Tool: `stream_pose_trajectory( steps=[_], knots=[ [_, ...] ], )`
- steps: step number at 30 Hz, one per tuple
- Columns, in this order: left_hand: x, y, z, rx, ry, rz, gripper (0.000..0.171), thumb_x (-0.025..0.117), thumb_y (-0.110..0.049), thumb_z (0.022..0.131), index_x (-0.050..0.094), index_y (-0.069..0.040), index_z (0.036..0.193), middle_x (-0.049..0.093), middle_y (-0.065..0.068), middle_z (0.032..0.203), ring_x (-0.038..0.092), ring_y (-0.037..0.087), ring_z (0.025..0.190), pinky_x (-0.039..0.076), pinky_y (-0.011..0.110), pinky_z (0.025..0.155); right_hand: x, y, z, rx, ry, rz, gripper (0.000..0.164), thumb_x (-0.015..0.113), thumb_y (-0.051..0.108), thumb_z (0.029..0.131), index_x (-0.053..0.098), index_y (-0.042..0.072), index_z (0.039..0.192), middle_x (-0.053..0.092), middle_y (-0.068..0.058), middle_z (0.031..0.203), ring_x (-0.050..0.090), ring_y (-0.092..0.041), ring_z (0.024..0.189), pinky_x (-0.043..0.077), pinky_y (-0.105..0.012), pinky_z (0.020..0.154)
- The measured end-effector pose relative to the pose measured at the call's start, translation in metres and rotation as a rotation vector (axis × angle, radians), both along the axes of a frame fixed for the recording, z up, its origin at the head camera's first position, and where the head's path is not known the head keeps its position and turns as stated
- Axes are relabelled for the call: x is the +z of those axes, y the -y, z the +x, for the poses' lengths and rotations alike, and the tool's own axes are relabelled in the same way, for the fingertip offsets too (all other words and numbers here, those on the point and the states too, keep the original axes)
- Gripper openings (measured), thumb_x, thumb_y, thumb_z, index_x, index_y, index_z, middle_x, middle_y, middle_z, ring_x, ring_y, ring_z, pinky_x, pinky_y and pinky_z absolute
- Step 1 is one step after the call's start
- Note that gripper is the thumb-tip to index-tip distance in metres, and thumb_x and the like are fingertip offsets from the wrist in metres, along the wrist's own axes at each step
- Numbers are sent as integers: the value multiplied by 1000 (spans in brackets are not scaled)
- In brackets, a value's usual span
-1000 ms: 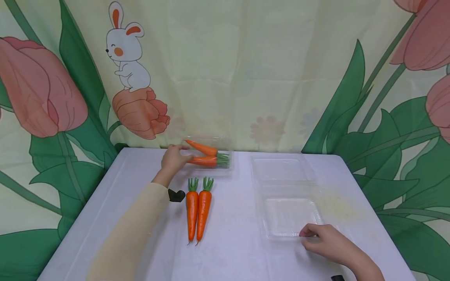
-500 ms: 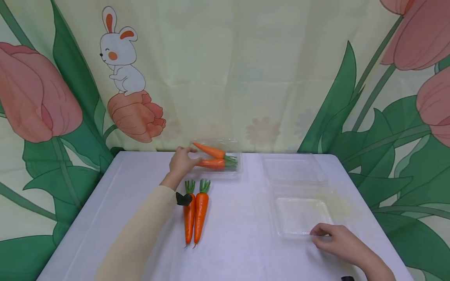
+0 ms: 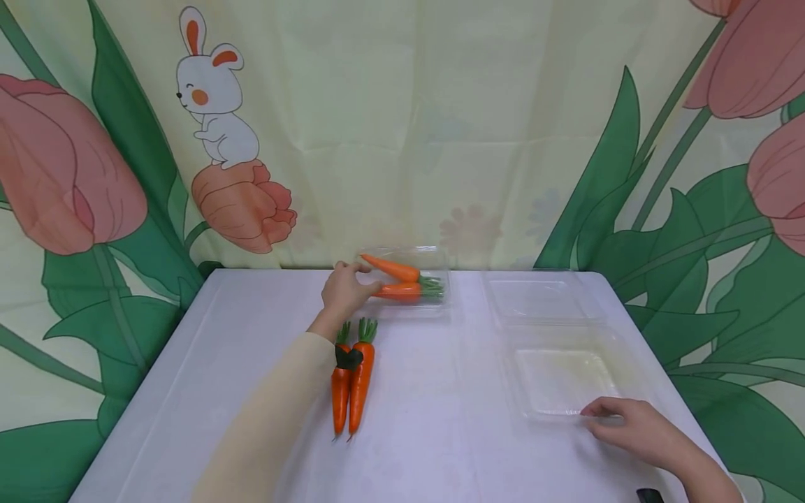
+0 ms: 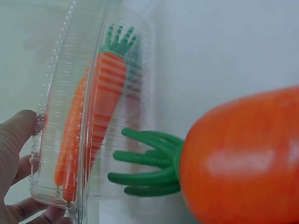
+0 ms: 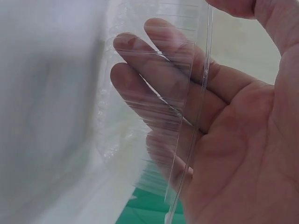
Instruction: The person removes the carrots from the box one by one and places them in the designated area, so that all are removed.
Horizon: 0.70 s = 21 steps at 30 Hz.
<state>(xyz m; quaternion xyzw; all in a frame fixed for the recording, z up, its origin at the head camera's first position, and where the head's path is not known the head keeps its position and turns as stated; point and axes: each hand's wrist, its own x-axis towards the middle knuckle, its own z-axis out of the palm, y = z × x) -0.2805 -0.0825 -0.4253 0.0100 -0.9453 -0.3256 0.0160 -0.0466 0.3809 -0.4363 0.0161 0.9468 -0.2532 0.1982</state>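
At the back of the table, my left hand grips the left end of a clear plastic clamshell box with two orange carrots lying in it, green tops to the right. In the left wrist view, thumb and fingers pinch the box's end. On the right, an open, see-through clamshell box lies with its lid folded back. My right hand pinches its near right rim; in the right wrist view the other fingers show through the clear wall.
Two more carrots lie side by side left of centre, tops away from me; my left wrist's black strap piece overlaps one. A white cloth covers the table. A curtain with printed tulips and a rabbit hangs behind it.
Both boxes have slid to the right along with the hands gripping them. The two loose carrots stay put, and the left sleeve and strap now cross over one.
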Motion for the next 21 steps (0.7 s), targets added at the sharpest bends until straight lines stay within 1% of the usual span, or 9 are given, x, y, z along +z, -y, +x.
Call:
stream_pose_trajectory(
  steps=[2, 8, 11, 13, 15, 16, 18, 20, 21],
  knots=[
    [1, -4, 1, -3, -1, -6, 54, 77, -51, 87, 69, -21, 131, 54, 12, 126, 60, 32, 98, 50, 43, 81, -1, -5, 1, -4, -3, 2, 26, 71, 31, 95, 74, 12, 112, 74, -6, 114, 63, -23, 104, 55, -39, 81],
    [2, -16, 4, -20, 0, -29, 53, 78, -51, 87, 70, -21, 130, 55, 10, 123, 61, 30, 97, 50, 42, 78, -3, -20, 3, 10, -30, 24, 26, 70, 32, 96, 74, 13, 113, 73, -4, 115, 61, -24, 104, 54, -40, 80],
    [2, -22, 6, -28, 3, -33, 53, 78, -52, 86, 69, -21, 129, 54, 10, 122, 60, 29, 98, 50, 41, 79, -5, -28, 6, 41, -80, 65, 22, 70, 32, 95, 75, 17, 111, 73, -1, 112, 61, -22, 101, 52, -40, 80],
    [1, -25, 7, -36, 8, -19, 53, 79, -51, 86, 68, -21, 129, 54, 10, 121, 60, 29, 99, 50, 40, 80, -7, -33, 8, 54, -125, 103, 18, 71, 31, 94, 76, 21, 108, 73, 3, 109, 59, -16, 97, 50, -38, 78],
    [0, -28, 9, -44, 7, -13, 53, 79, -52, 86, 68, -20, 128, 54, 10, 122, 59, 29, 101, 50, 40, 81, -8, -38, 9, 63, -172, 106, 16, 71, 29, 94, 77, 22, 106, 74, 4, 106, 60, -13, 95, 49, -49, 90],
    [-1, -30, 10, -47, 7, -12, 53, 78, -52, 86, 68, -20, 128, 54, 10, 123, 59, 29, 101, 50, 40, 81, -9, -40, 10, 64, -196, 94, 14, 72, 28, 93, 77, 21, 105, 75, 3, 104, 61, -11, 95, 45, -56, 98],
    [-2, -33, 12, -54, 8, -10, 53, 79, -52, 86, 68, -20, 126, 54, 10, 126, 60, 29, 104, 51, 40, 82, -11, -44, 11, 65, -242, 72, 13, 73, 25, 92, 77, 20, 103, 76, 2, 102, 62, -6, 95, 28, -69, 112],
    [-2, -36, 14, -60, 3, -12, 52, 79, -51, 85, 68, -20, 125, 54, 11, 128, 60, 30, 107, 52, 42, 83, -13, -47, 13, 72, -283, 38, 12, 74, 21, 91, 77, 17, 102, 77, -1, 100, 64, -2, 98, 2, -80, 113],
    [-3, -37, 15, -61, 1, -9, 51, 80, -51, 85, 68, -19, 124, 53, 11, 129, 60, 31, 107, 52, 42, 84, -14, -48, 14, 79, -303, 32, 12, 74, 20, 91, 77, 17, 102, 77, -1, 99, 63, 0, 99, -5, -80, 114]
  ],
)
